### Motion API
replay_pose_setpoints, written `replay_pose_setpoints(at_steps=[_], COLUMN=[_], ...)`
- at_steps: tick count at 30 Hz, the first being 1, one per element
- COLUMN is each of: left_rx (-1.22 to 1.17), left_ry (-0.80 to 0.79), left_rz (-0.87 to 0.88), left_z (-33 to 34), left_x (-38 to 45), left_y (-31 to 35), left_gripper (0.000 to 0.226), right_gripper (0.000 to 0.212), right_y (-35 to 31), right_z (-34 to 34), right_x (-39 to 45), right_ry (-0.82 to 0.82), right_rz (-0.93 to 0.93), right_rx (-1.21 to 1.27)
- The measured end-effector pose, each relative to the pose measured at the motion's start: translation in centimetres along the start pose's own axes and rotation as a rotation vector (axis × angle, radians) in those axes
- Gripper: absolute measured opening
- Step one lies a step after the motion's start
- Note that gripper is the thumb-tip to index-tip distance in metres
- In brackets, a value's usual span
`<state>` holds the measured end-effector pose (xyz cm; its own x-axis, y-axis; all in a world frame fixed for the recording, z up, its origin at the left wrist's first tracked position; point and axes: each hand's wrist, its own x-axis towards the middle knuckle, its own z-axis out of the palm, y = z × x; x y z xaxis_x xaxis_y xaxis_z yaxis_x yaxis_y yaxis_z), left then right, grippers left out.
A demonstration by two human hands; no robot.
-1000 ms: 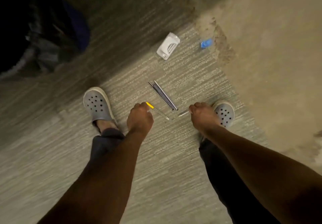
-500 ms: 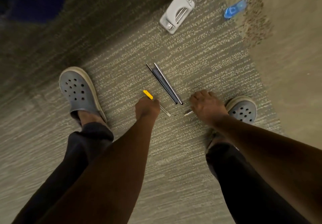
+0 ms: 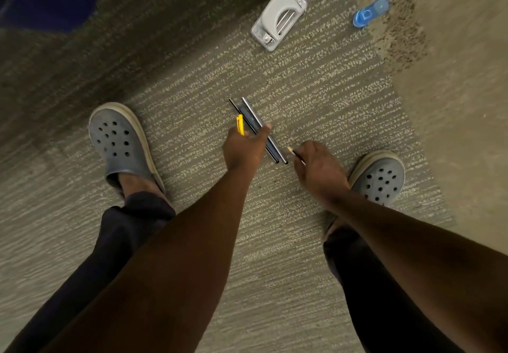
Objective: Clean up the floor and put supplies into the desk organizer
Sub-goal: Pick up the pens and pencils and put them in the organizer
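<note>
My left hand is closed on the yellow-capped pen, its thumb reaching over the two dark pens on the carpet. My right hand pinches a pencil. Pinching more with full hands, I may drop one. The white stapler and blue clip lie farther off.

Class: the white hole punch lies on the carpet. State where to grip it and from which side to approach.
Probably grip the white hole punch from above, across its narrow width near the middle, fingers on its two long sides. It lies flat on the carpet, long axis diagonal, with bare floor on both long sides. The blue item lies well clear.
</note>
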<state>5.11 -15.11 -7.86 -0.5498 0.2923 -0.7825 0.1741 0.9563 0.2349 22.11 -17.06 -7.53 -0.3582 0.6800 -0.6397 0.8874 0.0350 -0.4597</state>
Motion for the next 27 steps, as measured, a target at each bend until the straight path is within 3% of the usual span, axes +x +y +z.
replay_pose_setpoints(at_steps=[2,9,16,22,27], left_rx=[0.109,0.340,0.640,0.499,0.358], left_ry=[0.056,0.060,0.062,0.045,0.038], left_rz=[0.049,0.164,0.356,0.397,0.452], left_z=[0.2,1.0,0.5,-0.3,-1.2], left_x=[0.4,0.2,-0.5,0.0,-0.2], left_y=[0.5,2.5,1.8,1.5,0.9], left_gripper=[0.056,0.032,0.038,0.025,0.038], right_gripper=[0.016,0.013,0.012,0.009,0.011], right_y=[-1.3,-3.3,-4.1,-2.2,-3.2], right_z=[-0.5,-0.7,-1.0,0.3,-0.7], right_x=[0.9,4.8,4.8,4.9,3.9], right_ry=[0.062,0.131,0.047,0.077,0.091], right_rz=[0.097,0.456,0.546,0.673,0.662], right_rx=[0.180,0.564,0.620,0.792,0.786])
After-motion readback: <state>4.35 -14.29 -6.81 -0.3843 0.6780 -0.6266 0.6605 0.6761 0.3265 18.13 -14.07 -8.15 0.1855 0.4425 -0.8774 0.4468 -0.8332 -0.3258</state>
